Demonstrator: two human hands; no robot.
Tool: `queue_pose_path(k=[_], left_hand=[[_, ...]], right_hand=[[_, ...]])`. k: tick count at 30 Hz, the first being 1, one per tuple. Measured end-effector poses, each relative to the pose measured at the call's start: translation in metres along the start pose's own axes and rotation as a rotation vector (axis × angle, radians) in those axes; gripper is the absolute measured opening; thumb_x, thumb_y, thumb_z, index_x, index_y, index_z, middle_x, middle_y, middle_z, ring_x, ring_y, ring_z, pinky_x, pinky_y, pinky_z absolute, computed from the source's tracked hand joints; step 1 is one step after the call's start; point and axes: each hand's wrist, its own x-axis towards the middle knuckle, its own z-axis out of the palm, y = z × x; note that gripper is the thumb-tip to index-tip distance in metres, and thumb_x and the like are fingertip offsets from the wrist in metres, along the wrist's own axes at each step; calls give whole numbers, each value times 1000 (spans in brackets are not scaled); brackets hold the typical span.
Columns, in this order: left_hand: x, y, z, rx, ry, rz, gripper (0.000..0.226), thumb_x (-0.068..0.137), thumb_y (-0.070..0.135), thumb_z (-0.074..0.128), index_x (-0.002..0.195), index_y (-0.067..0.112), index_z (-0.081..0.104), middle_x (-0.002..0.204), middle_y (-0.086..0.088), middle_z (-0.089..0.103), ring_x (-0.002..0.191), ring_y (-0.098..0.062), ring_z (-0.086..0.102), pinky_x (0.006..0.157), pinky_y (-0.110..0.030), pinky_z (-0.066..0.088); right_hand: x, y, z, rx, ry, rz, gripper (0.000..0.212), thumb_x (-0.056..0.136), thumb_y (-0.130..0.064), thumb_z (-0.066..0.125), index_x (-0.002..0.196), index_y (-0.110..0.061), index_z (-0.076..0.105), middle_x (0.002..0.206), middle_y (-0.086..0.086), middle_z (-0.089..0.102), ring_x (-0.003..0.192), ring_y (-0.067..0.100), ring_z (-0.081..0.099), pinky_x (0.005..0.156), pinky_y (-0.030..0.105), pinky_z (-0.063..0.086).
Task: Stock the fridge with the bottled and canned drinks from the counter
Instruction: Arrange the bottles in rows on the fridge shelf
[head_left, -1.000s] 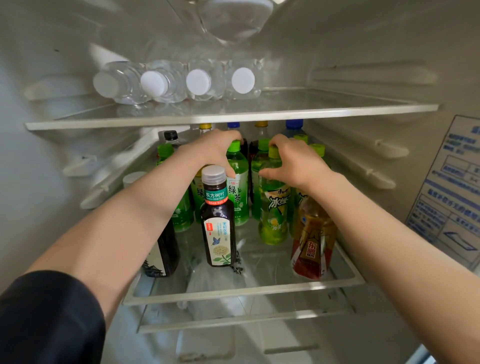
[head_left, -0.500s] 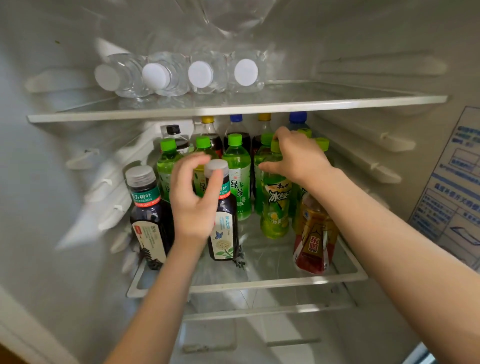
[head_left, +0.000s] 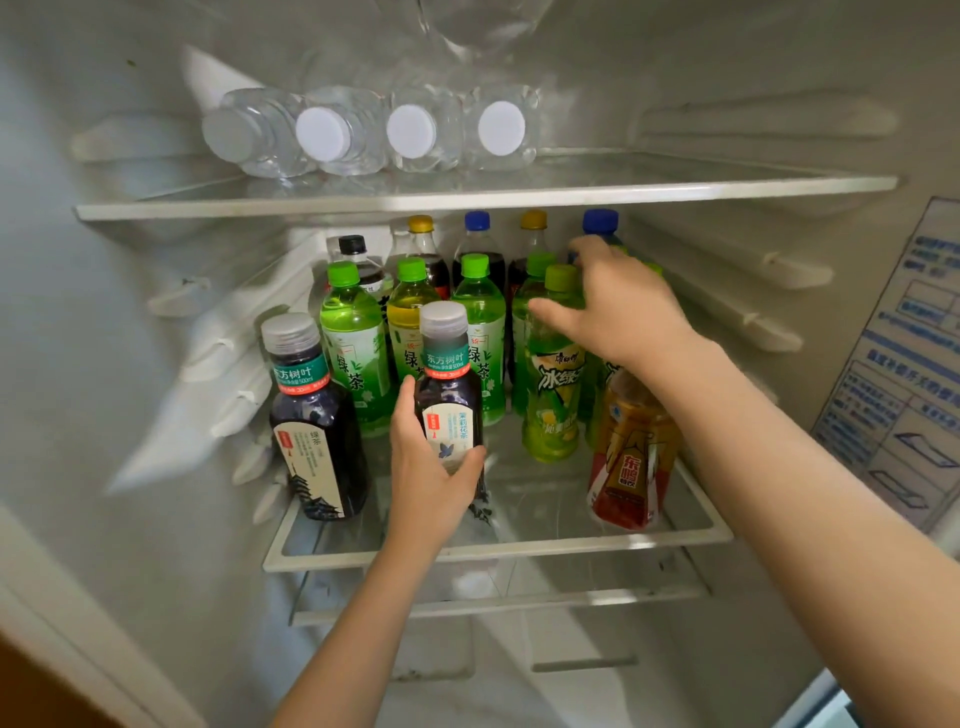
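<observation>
The left arm is reaching up from below, bare forearm nearly straight, and the left hand (head_left: 431, 467) is gripping the dark bottle (head_left: 448, 374) low on its label, thumb up its left side and fingers wrapping round the right. The bottle is standing upright near the front of the glass shelf (head_left: 498, 552).

Just left of that hand a second dark bottle (head_left: 311, 415) is standing upright (same grey cap, different label). Well to its right an amber bottle (head_left: 631, 457) is sitting under the right forearm.

The right arm is coming in from the right, wrist bent down. The right hand (head_left: 618, 306) is closing over the neck of the lime bottle (head_left: 553, 379), thumb lying across its shoulder, fingers curling behind its cap.

Left of this hand, three green teas (head_left: 353, 343) are lining up behind the dark bottle. Beyond them, colas (head_left: 478, 244) are filling the back row.

Above both hands, on the top shelf (head_left: 467, 200), four water bottles (head_left: 410, 135) are lying on their sides, caps forward.
</observation>
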Motion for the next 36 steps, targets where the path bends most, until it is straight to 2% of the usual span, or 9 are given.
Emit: queue_pose_path(k=[3, 6, 10, 13, 17, 20, 26, 30, 36], left_hand=[[1, -3, 1, -19, -14, -37, 102, 70, 11, 78, 148, 30, 14, 138, 0, 43, 119, -10, 46, 92, -21, 40], [1, -8, 3, -32, -15, -11, 96, 73, 12, 77, 147, 27, 17, 133, -1, 46, 111, -5, 48, 84, -4, 38], [3, -12, 6, -32, -17, 54, 89, 74, 14, 76, 146, 20, 23, 135, 4, 38, 123, -4, 38, 98, -9, 31], [8, -12, 13, 2, -18, 98, 88, 73, 15, 78, 145, 14, 26, 131, 1, 36, 118, 2, 35, 91, 7, 23], [15, -12, 24, 32, -40, 105, 88, 75, 17, 78, 145, 9, 25, 137, -8, 37, 125, -8, 34, 99, -3, 22], [21, -13, 29, 39, -34, 105, 88, 76, 16, 77, 146, 7, 25, 139, -12, 37, 120, 2, 31, 92, 8, 18], [28, -15, 38, 46, -5, 90, 91, 75, 18, 78, 147, 11, 23, 141, -10, 35, 118, 6, 27, 93, 3, 16], [32, -18, 42, 56, -2, 106, 91, 73, 17, 79, 145, 9, 26, 139, -10, 36, 112, 14, 26, 87, 13, 14], [32, -19, 41, 55, 8, 111, 91, 72, 19, 80, 145, 10, 26, 137, -6, 37, 114, 12, 29, 88, 11, 18]], right_hand=[[-41, 11, 1, 146, 292, 32, 52, 87, -38, 60, 130, -12, 48, 123, 8, 58, 111, 25, 56, 86, 32, 45], [-94, 17, 22, 241, 481, 152, 50, 82, -30, 66, 126, -11, 50, 124, 8, 54, 116, 24, 50, 93, 30, 39], [-132, 23, 52, 359, 407, 291, 71, 76, -24, 74, 137, -10, 40, 138, 8, 44, 128, 25, 42, 102, 41, 40], [-134, 26, 59, 351, 404, 284, 75, 76, -21, 75, 140, -7, 38, 143, 11, 40, 133, 25, 37, 107, 40, 36], [-133, 27, 64, 334, 401, 272, 74, 77, -22, 73, 140, -6, 37, 143, 13, 41, 133, 27, 37, 108, 39, 33], [-132, 31, 66, 312, 407, 268, 74, 79, -28, 72, 140, -6, 37, 143, 13, 41, 132, 27, 37, 107, 41, 35], [-132, 37, 71, 321, 425, 240, 74, 78, -42, 62, 139, -7, 37, 142, 11, 42, 131, 26, 38, 107, 36, 30], [-132, 38, 77, 324, 455, 228, 75, 79, -47, 55, 139, -6, 36, 142, 14, 41, 131, 25, 36, 108, 32, 26], [-132, 42, 81, 329, 480, 204, 76, 80, -48, 54, 139, -6, 34, 143, 15, 40, 130, 24, 34, 106, 24, 20]])
